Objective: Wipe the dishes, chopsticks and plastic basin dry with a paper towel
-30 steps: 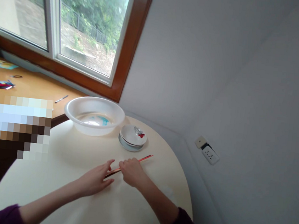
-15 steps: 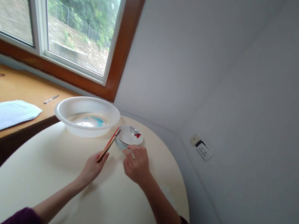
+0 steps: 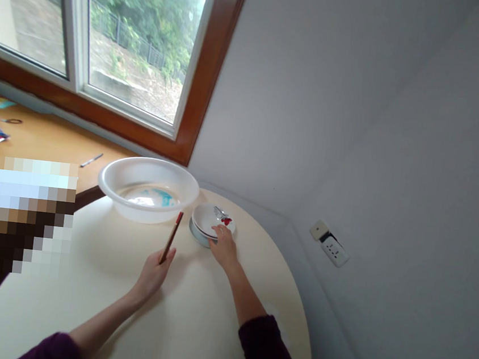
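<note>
My left hand [image 3: 155,273] is closed around a bundle of chopsticks [image 3: 171,238], brown with reddish tips, held up at a slant above the table. My right hand [image 3: 224,247] is at the near rim of a white bowl [image 3: 206,217] decorated with a red and grey pattern. Its fingers reach over the rim into the bowl, while the thumb sits at the outer side. Beneath this bowl is other stacked dishware, with a pale blue-grey dish [image 3: 196,235] at the bottom.
A translucent plastic basin [image 3: 146,212] stands behind and left of the bowls on the round cream table [image 3: 177,321]. A wooden desk [image 3: 51,134] with a pen [image 3: 91,160] adjoins at left. A wall socket [image 3: 335,250] is at right. Blocky pixels cover part of the left side.
My right hand has moved forward from in front of the stack onto the bowl's rim. The chopsticks have turned more upright in my left hand and look closer together. The view has shifted slightly.
</note>
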{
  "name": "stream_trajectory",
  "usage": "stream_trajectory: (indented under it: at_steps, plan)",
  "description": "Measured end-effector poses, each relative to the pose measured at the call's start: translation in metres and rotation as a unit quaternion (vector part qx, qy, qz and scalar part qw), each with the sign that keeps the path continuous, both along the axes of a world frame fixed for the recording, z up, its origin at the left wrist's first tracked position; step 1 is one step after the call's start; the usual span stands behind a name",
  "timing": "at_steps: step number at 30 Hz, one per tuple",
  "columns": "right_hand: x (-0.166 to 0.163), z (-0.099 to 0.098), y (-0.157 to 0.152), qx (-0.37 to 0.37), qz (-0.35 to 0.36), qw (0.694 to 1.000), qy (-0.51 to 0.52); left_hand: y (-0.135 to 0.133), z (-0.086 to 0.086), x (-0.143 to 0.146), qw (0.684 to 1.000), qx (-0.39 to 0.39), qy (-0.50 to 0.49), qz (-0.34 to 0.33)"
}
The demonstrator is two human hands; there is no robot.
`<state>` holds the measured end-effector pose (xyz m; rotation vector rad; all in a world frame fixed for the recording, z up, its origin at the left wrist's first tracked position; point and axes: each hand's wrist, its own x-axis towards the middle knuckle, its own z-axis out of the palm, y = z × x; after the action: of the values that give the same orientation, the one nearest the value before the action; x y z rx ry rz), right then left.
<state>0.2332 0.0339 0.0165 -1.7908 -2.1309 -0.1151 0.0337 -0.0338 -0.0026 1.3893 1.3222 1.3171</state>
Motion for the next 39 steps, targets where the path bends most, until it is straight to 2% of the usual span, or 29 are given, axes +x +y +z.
stream_trajectory:
  at_steps: [5, 13, 27, 31, 36, 39]
  plan:
    - [-0.006, -0.005, 0.012, -0.023, -0.014, 0.999, -0.021, -0.001, -0.003, -0.001, 1.0, -0.008, -0.01, -0.01]
    - [-0.007, -0.009, 0.015, -0.049, -0.031, 0.995, -0.076, 0.001, -0.009, -0.003, 1.0, -0.017, -0.019, -0.01]
    - [0.0, -0.014, 0.016, -0.025, -0.016, 0.993, -0.116, -0.002, -0.014, 0.001, 0.999, -0.019, -0.045, -0.018]
    - [0.014, -0.002, 0.015, 0.01, -0.025, 0.993, -0.116, -0.002, -0.015, 0.001, 0.998, -0.032, -0.051, -0.021]
    - [0.049, 0.021, 0.004, 0.066, -0.062, 0.989, -0.115, 0.005, -0.021, -0.001, 0.997, -0.056, -0.041, -0.015]
    - [0.075, 0.022, -0.013, 0.084, -0.078, 0.986, -0.121, 0.009, -0.02, -0.003, 0.996, -0.079, -0.03, -0.024]
